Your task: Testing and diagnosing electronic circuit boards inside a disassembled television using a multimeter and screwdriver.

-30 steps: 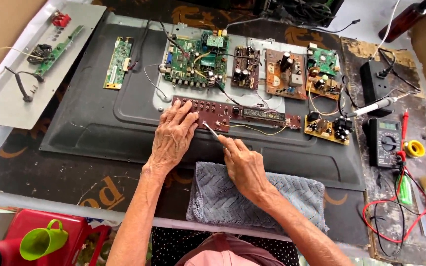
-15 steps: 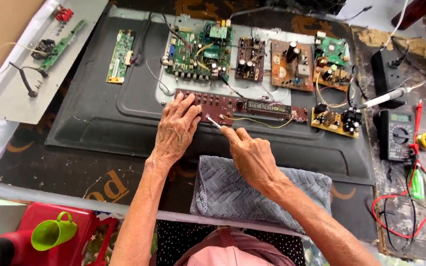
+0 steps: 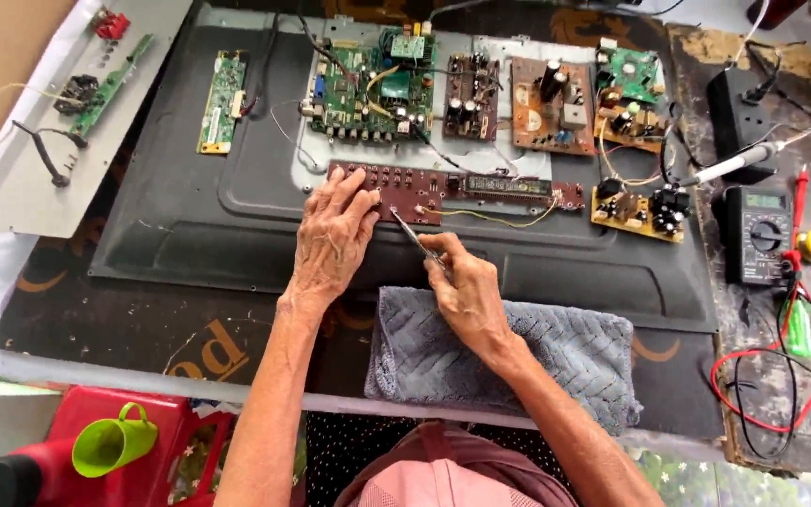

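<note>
From the head camera, looking down on the worktop [image 3: 68, 310], a dark grey television back panel [image 3: 190, 207] lies flat across the middle, and nearly everything sits on it or beside it. No packages show; the only lettering is large tan print on the dark mat at the near left edge, partly under the left forearm, and a tan curved mark at the near right beside the grey towel [image 3: 537, 357]. The long reddish-brown circuit board [image 3: 481, 188] lies crosswise at the panel's centre, studded with small round buttons on its left part and carrying a dark strip on its right part, with yellow wires trailing off it. The left hand [image 3: 332, 235] rests flat on the board's left end, fingers spread and pressing it down. The right hand [image 3: 462, 286] is closed around thin metal tweezers [image 3: 412, 232], whose tip touches the board just beside the left fingertips. Along the far edge stand a green main board [image 3: 368, 89], a small brown board [image 3: 471, 94] and a tan power board [image 3: 548, 105]. At the right edge a multimeter [image 3: 753, 233] lies with red leads [image 3: 800, 394], near a white-handled soldering iron [image 3: 729, 164]. At the far left corner a grey metal plate [image 3: 21, 188] lies. Below the near left edge sit a green cup [image 3: 110, 441] and a red stool [image 3: 157, 451].
</note>
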